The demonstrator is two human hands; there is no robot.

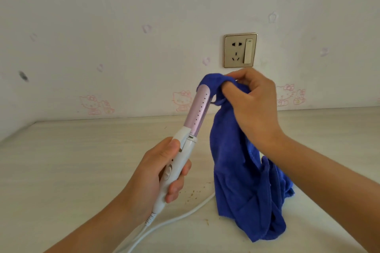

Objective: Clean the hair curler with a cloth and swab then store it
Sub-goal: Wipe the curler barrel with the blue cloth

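the hair curler (186, 139) is taken as the landmark, raised above the pale counter (82, 150) and tilted up toward the wall. to its lower left, the left hand (156, 172) is wrapped closed around the white handle, thumb laid along the side by the slider switch, apparently so the lilac barrel is kept steady and exposed for wiping. below the handle, the white cord (170, 220) is trailed loosely across the counter, and a few brown specks (193, 193) are seen beside it. at the curler's tip, the blue cloth (242, 170) is draped over the barrel end and pinched there by the right hand (253, 104), fingers closed on the fabric; the rest of the cloth is left hanging to the right of the curler until it touches the counter. above and right of the tip, a wall socket (240, 50) is seen with nothing plugged in. no swab is visible, so the cloth stage is judged to be under way.
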